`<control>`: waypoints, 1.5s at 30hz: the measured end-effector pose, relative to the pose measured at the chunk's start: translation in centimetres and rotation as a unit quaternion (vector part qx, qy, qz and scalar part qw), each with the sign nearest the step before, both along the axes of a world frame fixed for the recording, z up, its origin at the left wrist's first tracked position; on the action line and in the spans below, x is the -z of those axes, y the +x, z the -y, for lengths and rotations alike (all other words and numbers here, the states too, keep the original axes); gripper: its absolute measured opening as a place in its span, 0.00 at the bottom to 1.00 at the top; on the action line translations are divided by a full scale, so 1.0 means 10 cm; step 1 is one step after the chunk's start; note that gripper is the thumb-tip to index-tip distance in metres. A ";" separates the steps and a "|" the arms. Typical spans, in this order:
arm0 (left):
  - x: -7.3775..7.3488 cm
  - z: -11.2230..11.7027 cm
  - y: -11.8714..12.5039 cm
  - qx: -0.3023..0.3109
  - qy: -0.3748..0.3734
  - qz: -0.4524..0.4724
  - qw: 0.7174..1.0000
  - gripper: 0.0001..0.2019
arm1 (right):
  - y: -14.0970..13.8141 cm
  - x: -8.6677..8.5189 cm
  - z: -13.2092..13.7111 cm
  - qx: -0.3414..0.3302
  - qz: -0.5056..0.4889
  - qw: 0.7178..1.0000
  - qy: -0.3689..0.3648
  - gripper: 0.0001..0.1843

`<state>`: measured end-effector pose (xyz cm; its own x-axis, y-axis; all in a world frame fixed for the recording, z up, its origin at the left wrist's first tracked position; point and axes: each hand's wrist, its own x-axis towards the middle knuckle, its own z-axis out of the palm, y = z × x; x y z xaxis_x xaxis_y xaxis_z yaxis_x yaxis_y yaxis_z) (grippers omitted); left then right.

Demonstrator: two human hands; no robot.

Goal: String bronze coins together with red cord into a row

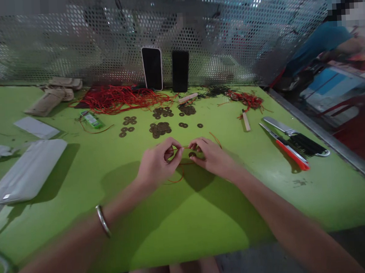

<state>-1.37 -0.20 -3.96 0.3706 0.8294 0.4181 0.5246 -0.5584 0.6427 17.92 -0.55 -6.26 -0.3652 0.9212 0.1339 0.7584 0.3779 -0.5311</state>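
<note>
My left hand (158,162) and my right hand (210,154) meet over the middle of the green table (186,217). Both pinch a thin red string (176,180) that runs between the fingertips and loops down under my left hand. A small dark holed coin (192,154) sits at my right fingertips. Beyond my hands lie several loose coins (160,128) in small heaps. A silver bangle (103,220) circles my left wrist.
A tangle of red strings (119,98) and two upright phones (152,68) stand at the back by a perforated metal screen. An orange utility knife (289,149) and scissors (299,138) lie to the right. White flat packages (28,169) and a green lighter (91,119) lie on the left. A person in blue (321,41) is at the far right.
</note>
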 end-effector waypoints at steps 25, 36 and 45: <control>-0.01 -0.01 0.00 -0.007 0.012 -0.003 1.000 0.03 | -0.02 -0.05 0.00 -0.008 0.044 0.999 -0.017 0.16; 0.00 -0.02 -0.01 -0.011 0.011 -0.009 1.000 0.04 | -0.04 -0.02 0.00 -0.008 -0.018 0.999 -0.027 0.14; 0.01 0.02 -0.02 -0.020 0.055 0.038 0.998 0.02 | -0.01 -0.09 0.02 0.132 -0.468 0.844 -0.225 0.16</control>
<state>-1.57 -0.37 -4.03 0.3016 0.7906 0.5328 0.4993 -0.6071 0.6182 17.83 -0.72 -5.31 -0.0671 0.9887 -0.1342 -0.0472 -0.1375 -0.9894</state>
